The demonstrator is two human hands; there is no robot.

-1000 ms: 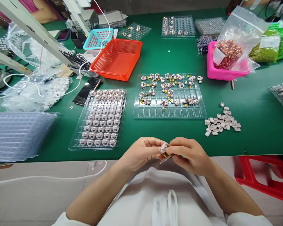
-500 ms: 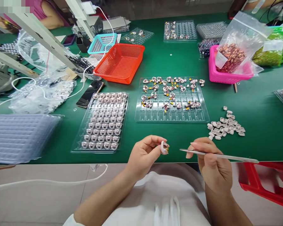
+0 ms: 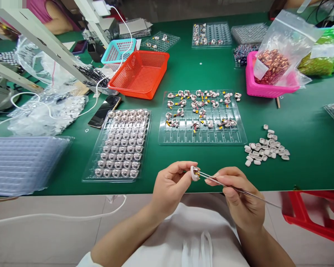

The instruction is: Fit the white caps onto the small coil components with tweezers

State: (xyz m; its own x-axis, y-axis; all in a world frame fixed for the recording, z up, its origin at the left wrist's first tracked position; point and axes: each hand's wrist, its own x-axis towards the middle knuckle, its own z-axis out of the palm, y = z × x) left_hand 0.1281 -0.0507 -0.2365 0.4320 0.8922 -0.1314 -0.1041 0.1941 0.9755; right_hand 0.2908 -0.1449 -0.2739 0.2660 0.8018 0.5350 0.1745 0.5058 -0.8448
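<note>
Between thumb and fingers, my left hand pinches a small white curved shell with a yellow and dark part inside, which looks like an earphone piece. My right hand is closed around metal tweezers. Their two tips meet the opening of the shell, slightly apart from each other; whether they grip anything there is too small to tell. Beyond my hands lies a clear plastic tray with several similar wired pieces. Loose small white caps are scattered to the right of it.
A clear tray filled with round shells lies left, beside a stack of empty trays and a phone. An orange basket and a pink basket stand farther back. A red stool is below the table edge.
My right hand has moved left and turned the tweezers, bringing their tips to the shell. My left hand holds the shell in nearly the same place.
</note>
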